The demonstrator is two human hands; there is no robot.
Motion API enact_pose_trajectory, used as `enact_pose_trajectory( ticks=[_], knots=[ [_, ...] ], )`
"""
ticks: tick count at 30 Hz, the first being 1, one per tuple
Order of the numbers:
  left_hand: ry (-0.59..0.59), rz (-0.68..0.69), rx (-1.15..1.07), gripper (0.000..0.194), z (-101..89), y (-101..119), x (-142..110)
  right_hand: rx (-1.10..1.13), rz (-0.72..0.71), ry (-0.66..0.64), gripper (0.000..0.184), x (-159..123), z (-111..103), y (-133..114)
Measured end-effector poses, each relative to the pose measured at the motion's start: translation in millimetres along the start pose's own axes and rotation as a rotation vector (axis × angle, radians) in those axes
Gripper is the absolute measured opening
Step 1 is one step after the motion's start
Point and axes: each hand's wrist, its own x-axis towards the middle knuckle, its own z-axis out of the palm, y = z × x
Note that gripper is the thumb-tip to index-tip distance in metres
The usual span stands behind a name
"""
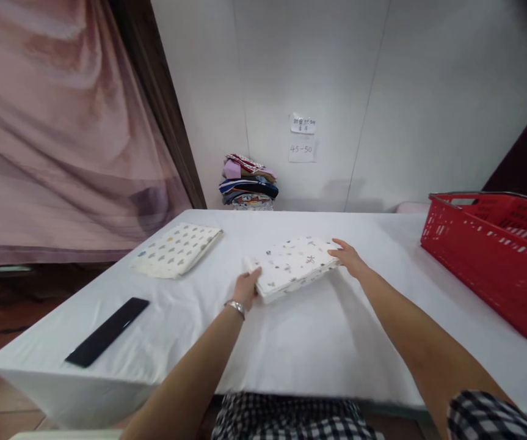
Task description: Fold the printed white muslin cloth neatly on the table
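Note:
A folded white cloth (293,264) with small scattered prints is held between my two hands over the middle of the table. My left hand (246,288), with a silver bracelet at the wrist, grips its near left corner, thumb on top and fingers underneath. At the far right corner my right hand (346,255) holds the edge, its fingers partly over the cloth. Whether the cloth's underside touches the table is hard to tell. Left of it lies another folded cloth (178,249), cream with grey cloud-like shapes.
A white-covered table (318,348) spans the view. On its left lies a flat black object (107,332). A red plastic basket (487,256) stands at the right edge. Behind the table is a stack of folded fabrics (248,183); paper signs (303,150) hang on the wall.

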Motion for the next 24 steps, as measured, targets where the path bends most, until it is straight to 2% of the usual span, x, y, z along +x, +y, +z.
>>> enact_pose_trajectory(
  ticks=[1,2,3,5,7,10,12,13,15,18,21,24],
  knots=[
    [-0.070,-0.065,-0.013,0.033,1.6,-11,-6,-0.080,0.078,0.029,0.062,3,-3,10],
    [-0.203,-0.192,-0.066,0.032,2.6,-22,-11,-0.129,0.116,0.042,0.059,6,-6,19],
    [-0.264,-0.255,-0.118,0.031,3.0,-30,-14,-0.171,0.137,0.052,0.056,7,-9,28],
    [-0.324,-0.289,-0.187,0.030,2.4,-41,-18,-0.250,0.125,0.069,0.052,8,-13,38],
    [-0.319,-0.268,-0.213,0.029,1.1,-45,-18,-0.341,0.064,0.101,0.050,4,-10,36],
    [-0.311,-0.272,-0.225,0.031,-0.6,-45,-16,-0.462,-0.166,0.107,0.047,-11,12,16],
    [-0.332,-0.277,-0.245,0.033,-2.1,-45,-14,-0.536,-0.423,-0.008,0.043,-27,39,-1],
    [-0.334,-0.267,-0.254,0.034,-3.5,-45,-12,-0.536,-0.499,-0.089,0.041,-36,55,-9],
    [-0.284,-0.211,-0.252,0.038,-8.4,-44,-5,-0.522,-0.562,-0.221,0.042,-52,87,-22],
    [-0.079,-0.012,-0.015,0.040,-21.6,-39,15,-0.610,-0.565,-0.374,0.046,-65,125,-28],
    [0.077,0.139,0.303,0.037,-36.2,-30,43,-0.836,-0.532,-0.521,0.050,-67,143,-21],
    [0.086,0.208,0.461,0.035,-42.2,-23,67,-0.974,-0.519,-0.581,0.052,-67,147,-10]
  ],
)
